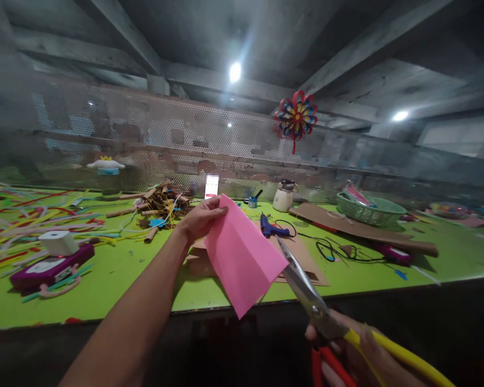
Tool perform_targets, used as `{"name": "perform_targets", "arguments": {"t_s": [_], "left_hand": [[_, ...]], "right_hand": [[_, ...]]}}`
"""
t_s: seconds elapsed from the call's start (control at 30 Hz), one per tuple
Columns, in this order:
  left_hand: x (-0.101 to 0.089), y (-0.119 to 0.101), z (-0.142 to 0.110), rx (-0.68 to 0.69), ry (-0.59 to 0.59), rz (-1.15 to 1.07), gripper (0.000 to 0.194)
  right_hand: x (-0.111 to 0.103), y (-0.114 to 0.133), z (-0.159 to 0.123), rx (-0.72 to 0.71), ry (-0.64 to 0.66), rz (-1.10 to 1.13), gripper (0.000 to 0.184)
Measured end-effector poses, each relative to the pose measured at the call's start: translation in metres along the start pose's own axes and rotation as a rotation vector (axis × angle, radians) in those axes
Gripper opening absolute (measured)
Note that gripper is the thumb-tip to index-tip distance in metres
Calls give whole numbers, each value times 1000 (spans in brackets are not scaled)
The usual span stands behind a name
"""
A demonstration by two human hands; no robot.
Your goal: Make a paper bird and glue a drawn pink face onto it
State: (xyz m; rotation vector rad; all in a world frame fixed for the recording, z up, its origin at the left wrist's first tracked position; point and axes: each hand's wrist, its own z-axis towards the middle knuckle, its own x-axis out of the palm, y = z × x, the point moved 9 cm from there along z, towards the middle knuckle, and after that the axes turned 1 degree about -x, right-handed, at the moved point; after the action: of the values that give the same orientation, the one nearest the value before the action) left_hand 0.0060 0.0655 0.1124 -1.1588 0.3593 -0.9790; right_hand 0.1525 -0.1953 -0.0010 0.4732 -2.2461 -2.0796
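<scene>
Between thumb and fingers, my left hand (pixel 204 219) pinches the top corner of a pink sheet of paper (pixel 242 252). The sheet hangs tilted over the front edge of the table, with a faint crease across it. At the lower right, my right hand (pixel 358 349) grips a pair of scissors (pixel 317 309) with one red and one yellow handle. The scissor blades point up and left, their tips close to the paper's right corner. Whether the blades touch the paper I cannot tell.
A blue glue gun (pixel 275 228) lies on brown cardboard (pixel 302 258) behind the paper. Pipe cleaners (pixel 44 215) and a purple power strip (pixel 54 266) cover the green table's left. A pot (pixel 283 196), a cardboard strip (pixel 363 228) and a green basket (pixel 371 209) stand right.
</scene>
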Motion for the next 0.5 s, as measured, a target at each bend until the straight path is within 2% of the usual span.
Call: {"name": "perform_targets", "arguments": {"t_s": [0.17,0.4,0.5], "left_hand": [[-2,-2,0,8,-23,19,18],[1,-3,0,0,-14,42,18],[4,-2,-1,-5,-2,47,16]], "right_hand": [[3,1,-1,10,-30,106,56],[8,-16,12,71,-60,188,37],[9,-16,13,78,-69,210,44]]}}
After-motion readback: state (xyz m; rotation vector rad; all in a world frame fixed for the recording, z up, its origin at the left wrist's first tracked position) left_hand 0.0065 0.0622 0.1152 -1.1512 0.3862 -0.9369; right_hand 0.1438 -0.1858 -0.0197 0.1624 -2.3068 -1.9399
